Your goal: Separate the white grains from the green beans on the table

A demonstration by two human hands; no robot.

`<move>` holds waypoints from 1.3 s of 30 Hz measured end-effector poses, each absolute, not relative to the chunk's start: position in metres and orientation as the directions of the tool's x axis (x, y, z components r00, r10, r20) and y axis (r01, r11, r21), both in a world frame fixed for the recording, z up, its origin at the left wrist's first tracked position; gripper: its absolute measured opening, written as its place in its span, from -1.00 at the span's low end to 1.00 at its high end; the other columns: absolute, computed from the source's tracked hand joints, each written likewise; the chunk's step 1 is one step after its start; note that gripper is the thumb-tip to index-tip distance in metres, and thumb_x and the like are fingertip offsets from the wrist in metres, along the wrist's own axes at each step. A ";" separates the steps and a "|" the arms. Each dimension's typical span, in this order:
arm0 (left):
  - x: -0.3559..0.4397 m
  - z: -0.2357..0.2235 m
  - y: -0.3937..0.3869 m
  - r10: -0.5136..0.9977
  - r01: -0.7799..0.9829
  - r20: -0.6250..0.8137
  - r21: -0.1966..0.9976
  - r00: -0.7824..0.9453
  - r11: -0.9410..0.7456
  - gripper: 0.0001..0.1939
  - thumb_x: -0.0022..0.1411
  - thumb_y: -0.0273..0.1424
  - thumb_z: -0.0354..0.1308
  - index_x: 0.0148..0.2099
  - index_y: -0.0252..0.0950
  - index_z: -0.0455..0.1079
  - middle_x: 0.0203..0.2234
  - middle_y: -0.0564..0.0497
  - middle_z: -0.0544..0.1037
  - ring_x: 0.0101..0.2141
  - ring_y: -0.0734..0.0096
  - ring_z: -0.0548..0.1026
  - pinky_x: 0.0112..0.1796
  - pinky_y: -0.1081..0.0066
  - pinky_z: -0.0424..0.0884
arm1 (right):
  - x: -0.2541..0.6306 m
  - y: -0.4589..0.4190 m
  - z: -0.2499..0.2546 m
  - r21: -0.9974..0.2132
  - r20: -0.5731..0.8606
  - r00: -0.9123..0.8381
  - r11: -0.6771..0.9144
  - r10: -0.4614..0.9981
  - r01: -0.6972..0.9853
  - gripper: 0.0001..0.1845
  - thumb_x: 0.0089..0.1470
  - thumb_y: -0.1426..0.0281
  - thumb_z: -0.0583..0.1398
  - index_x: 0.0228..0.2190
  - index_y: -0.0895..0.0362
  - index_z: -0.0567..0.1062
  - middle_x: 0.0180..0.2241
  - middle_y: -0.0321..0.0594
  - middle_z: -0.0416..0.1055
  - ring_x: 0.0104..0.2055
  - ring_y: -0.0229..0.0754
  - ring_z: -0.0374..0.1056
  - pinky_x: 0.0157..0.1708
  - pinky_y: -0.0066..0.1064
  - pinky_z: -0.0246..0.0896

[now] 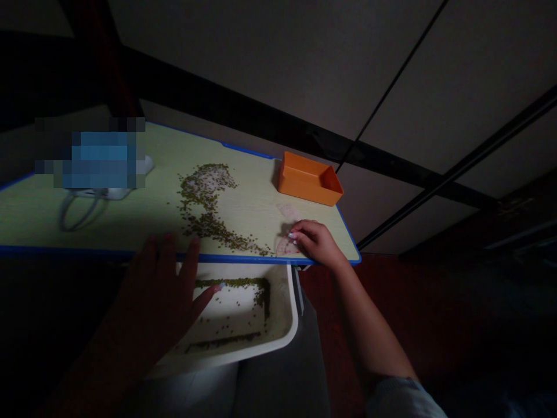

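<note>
One long trail of small green beans (206,225) slants from mid-table (256,200) to the near edge, ending just beside your right hand (319,241), pinched, contents unclear; your left hand (167,284) splays, seemingly empty

Between the scattered green beans (204,223) and the orange box (304,190), a bare lane of table (256,197) runs from the far edge toward the right hand (319,239), which narrows its near end along with the beans' trailing tip. A second lane lies between the beans and the looped cord (65,213) at left. The box's raised walls bar the far right; panels (278,64) stand behind the table. Below the near edge, the white tub (292,316) is open from above at its right, the left hand (165,278) obstructing its left.
</note>
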State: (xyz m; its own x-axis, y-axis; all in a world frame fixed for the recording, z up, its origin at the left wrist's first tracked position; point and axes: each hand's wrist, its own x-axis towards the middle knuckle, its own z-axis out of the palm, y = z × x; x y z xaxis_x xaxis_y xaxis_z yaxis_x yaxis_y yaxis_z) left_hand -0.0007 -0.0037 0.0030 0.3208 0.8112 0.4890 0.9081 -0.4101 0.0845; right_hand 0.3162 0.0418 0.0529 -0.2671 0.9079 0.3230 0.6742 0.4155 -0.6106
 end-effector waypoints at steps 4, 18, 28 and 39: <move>-0.002 0.002 -0.003 0.816 0.915 0.476 0.056 0.327 -0.400 -0.21 0.24 -0.07 -0.04 0.38 -0.43 0.09 0.29 -0.52 0.26 0.36 -0.54 0.06 0.16 -0.38 0.29 | 0.316 0.040 0.052 -0.647 0.329 -0.280 0.431 0.902 0.629 -0.82 0.23 0.33 0.19 -0.38 0.12 0.53 -0.44 -0.24 0.53 -0.36 -0.20 0.41 -0.28 -0.41 0.22; -0.002 0.005 -0.005 0.822 0.911 0.455 0.055 0.341 -0.408 -0.20 0.24 -0.06 -0.05 0.36 -0.50 0.11 0.27 -0.56 0.27 0.35 -0.56 0.08 0.16 -0.38 0.28 | 0.293 0.034 0.055 -0.572 0.322 -0.257 0.404 0.911 0.714 -0.85 0.22 0.33 0.24 -0.39 0.09 0.55 -0.41 -0.26 0.54 -0.31 -0.19 0.39 -0.20 -0.38 0.19; -0.001 0.004 -0.004 0.823 0.914 0.460 0.059 0.332 -0.402 -0.21 0.23 -0.08 -0.01 0.36 -0.48 0.12 0.27 -0.56 0.27 0.35 -0.57 0.06 0.16 -0.38 0.28 | 0.275 0.045 0.056 -0.527 0.320 -0.220 0.366 0.922 0.767 -0.86 0.22 0.37 0.24 -0.40 0.10 0.53 -0.42 -0.27 0.54 -0.33 -0.20 0.39 -0.18 -0.39 0.16; -0.002 0.003 -0.003 0.815 0.894 0.471 0.109 0.338 -0.434 -0.13 0.20 -0.12 0.05 0.45 -0.36 -0.09 0.33 -0.47 0.20 0.36 -0.57 0.03 0.17 -0.43 0.25 | 0.294 0.054 0.043 -0.747 0.317 -0.011 0.257 0.948 0.613 -0.77 0.20 0.23 0.19 -0.42 0.10 0.47 -0.51 -0.31 0.46 -0.45 -0.22 0.34 -0.41 -0.45 0.17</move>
